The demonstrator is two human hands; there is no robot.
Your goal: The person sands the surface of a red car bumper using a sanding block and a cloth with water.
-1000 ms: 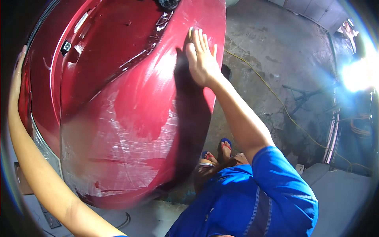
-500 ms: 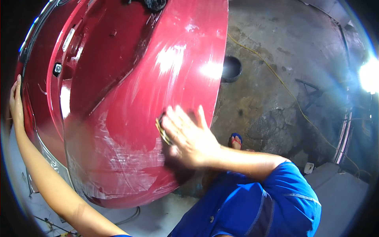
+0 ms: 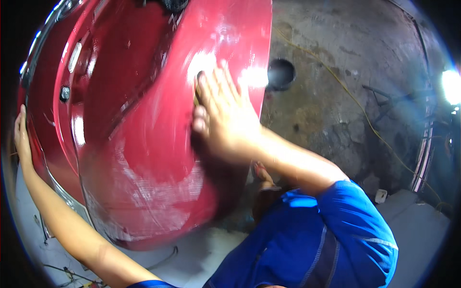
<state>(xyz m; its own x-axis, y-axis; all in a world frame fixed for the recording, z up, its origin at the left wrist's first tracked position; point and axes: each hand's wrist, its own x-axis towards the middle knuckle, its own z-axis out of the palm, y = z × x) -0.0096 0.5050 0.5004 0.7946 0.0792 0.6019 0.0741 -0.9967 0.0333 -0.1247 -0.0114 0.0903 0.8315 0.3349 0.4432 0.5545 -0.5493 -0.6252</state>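
Observation:
A curved red car body panel point(image 3: 158, 129) fills the left half of the view, with whitish smears and scuffed patches on its near part. My right hand point(image 3: 223, 108) lies on its upper middle, fingers extended over a thin pad with a yellowish edge point(image 3: 196, 94). Most of that pad is hidden under the palm, so its kind is unclear. At the far left, my left hand point(image 3: 22, 132) rests with fingers stretched along the outer edge of the red bodywork, holding nothing.
A yellow cord point(image 3: 345, 93) runs across the stained concrete floor point(image 3: 326, 125) at the right. A round black object point(image 3: 281, 74) sits beside the panel. A bright lamp point(image 3: 451, 87) shines at the right edge, and cables point(image 3: 69, 272) lie at lower left.
My right hand has slid the pad away from me, up the panel toward the bright reflection. My left hand stays at the edge. The view has shifted slightly.

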